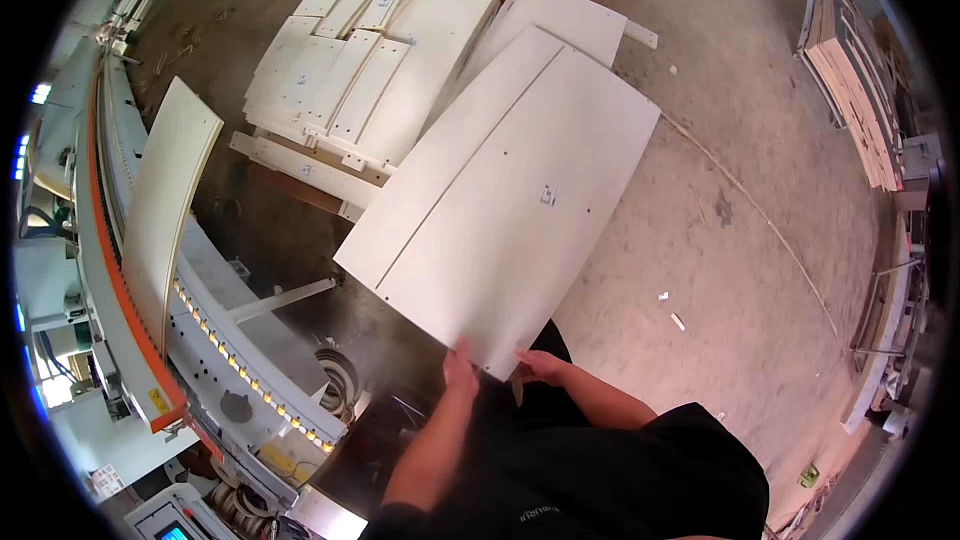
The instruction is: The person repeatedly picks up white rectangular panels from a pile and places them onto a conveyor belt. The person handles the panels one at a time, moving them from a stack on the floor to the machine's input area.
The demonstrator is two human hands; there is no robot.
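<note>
A large white board (480,230) stretches out in front of me, with a long groove along its left part, a few small holes and a little label. My left hand (460,372) is closed on its near edge, left of the nearest corner; the fingers are slightly blurred. On the other side of that corner, my right hand (543,367) grips the right edge, its fingers partly hidden under the board. The board's far end overlaps another white panel (575,20) behind it; whether they touch, I cannot tell.
Stacked white panels (440,30) of several sizes lie at the far left. Beside them, a long machine with an orange strip (108,240) and yellow rollers (240,368) carries a tilted white panel (165,200). More boards (850,75) lean at the far right, beyond the concrete floor (720,270).
</note>
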